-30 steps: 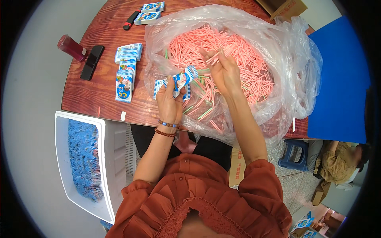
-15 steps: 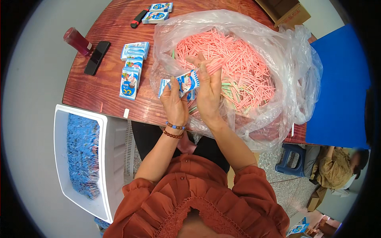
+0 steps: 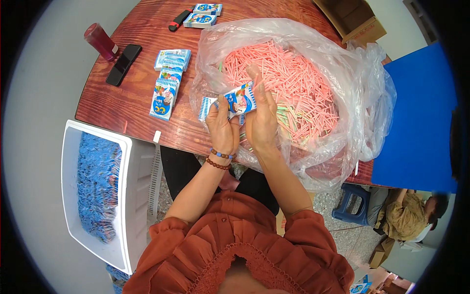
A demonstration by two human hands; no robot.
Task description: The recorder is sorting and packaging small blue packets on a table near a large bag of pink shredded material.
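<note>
My left hand (image 3: 223,130) is closed on a small blue and white printed packet (image 3: 241,100), its thumb on the front. Behind that, more blue and white packaging shows at the fingers. My right hand (image 3: 262,122) grips the packet's right end, and a bit of pink stick shows by its fingertips. Both hands are over the near left side of a clear plastic bag (image 3: 364,93), opened wide. Inside lie a great many thin pink sticks (image 3: 306,81), with some green ones (image 3: 284,115) near the right hand.
Left of the bag lies an overlapping row of packets (image 3: 165,95). Beyond are a cutter knife (image 3: 180,20), packet stacks (image 3: 199,19), a phone (image 3: 123,64) and a red bottle (image 3: 101,41). A white bin (image 3: 128,196) of blue packets stands lower left; another person (image 3: 406,215) sits lower right.
The bunch of pink sticks at my right fingers is mostly out of sight now. My right fingers have come in closer over the packet's end. The whole view has shifted slightly.
</note>
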